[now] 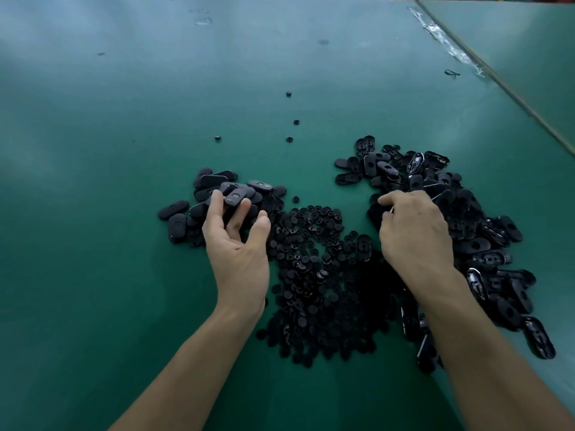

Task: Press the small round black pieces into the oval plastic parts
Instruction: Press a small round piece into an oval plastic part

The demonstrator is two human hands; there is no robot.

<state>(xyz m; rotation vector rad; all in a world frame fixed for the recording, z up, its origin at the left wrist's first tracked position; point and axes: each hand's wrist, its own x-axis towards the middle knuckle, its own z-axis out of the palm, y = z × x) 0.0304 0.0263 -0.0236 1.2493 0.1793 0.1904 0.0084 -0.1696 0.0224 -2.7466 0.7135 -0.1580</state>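
Note:
A heap of small round black pieces (pixel 311 275) lies in the middle of the green table (pixel 124 119). On its left is a pile of oval plastic parts (pixel 217 188), and a bigger pile of oval parts (pixel 460 219) lies on the right. My left hand (pixel 239 244) reaches to the left pile with its thumb spread apart, and one oval part (pixel 235 197) rests on its fingertips. My right hand (pixel 417 231) is palm down at the inner edge of the right pile. Its thumb and forefinger close on the thin edge of an oval part (pixel 391 208), mostly hidden under the hand.
Several stray round pieces (pixel 289 139) lie farther back on the table. A single oval part (pixel 363 247) sits on the round heap. A taped seam (pixel 448 45) and a table edge run diagonally at the back right.

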